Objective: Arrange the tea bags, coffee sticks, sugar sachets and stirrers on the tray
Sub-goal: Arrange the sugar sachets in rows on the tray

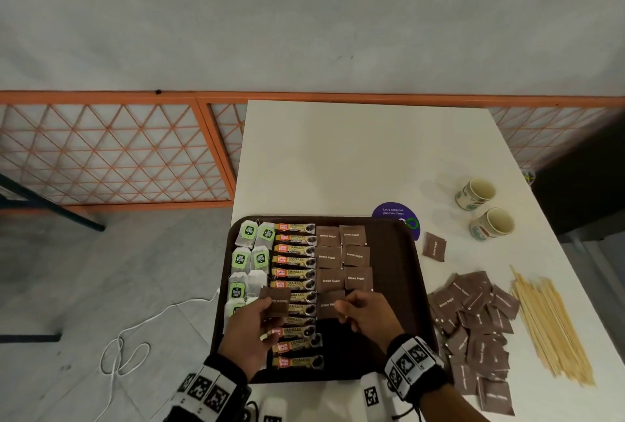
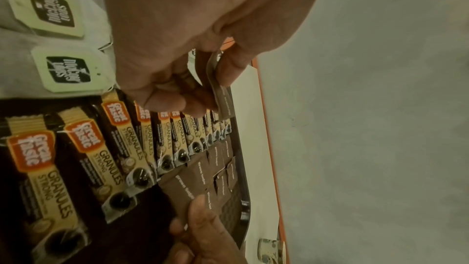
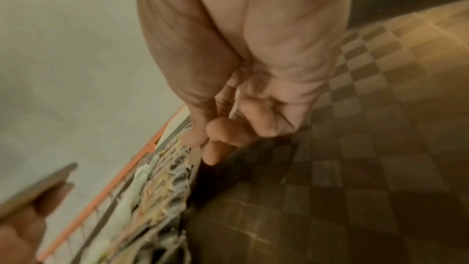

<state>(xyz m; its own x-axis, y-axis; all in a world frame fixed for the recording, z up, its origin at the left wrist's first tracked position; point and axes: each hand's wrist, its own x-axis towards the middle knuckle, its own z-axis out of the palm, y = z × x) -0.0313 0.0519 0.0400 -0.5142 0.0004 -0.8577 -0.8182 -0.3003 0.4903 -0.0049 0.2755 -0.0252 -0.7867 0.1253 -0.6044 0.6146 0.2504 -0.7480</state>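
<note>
A dark brown tray [image 1: 392, 286] holds a left column of tea bags [image 1: 248, 259], a middle column of coffee sticks [image 1: 294, 259] and two columns of brown sugar sachets [image 1: 341, 256]. My left hand [image 1: 269, 310] hovers over the coffee sticks and grips a brown sugar sachet [image 1: 275, 300], seen edge-on in the left wrist view between thumb and fingers [image 2: 220, 91]. My right hand [image 1: 341, 311] pinches another sachet [image 1: 326, 306] lying low on the tray below the sachet columns. The wooden stirrers [image 1: 551, 323] lie on the table to the right.
A loose heap of sugar sachets [image 1: 473, 320] lies right of the tray, with one stray sachet [image 1: 434, 247] further back. Two paper cups [image 1: 477, 193] stand at the back right beside a purple sticker [image 1: 394, 212]. The white table [image 1: 338, 158] ends just left of the tray.
</note>
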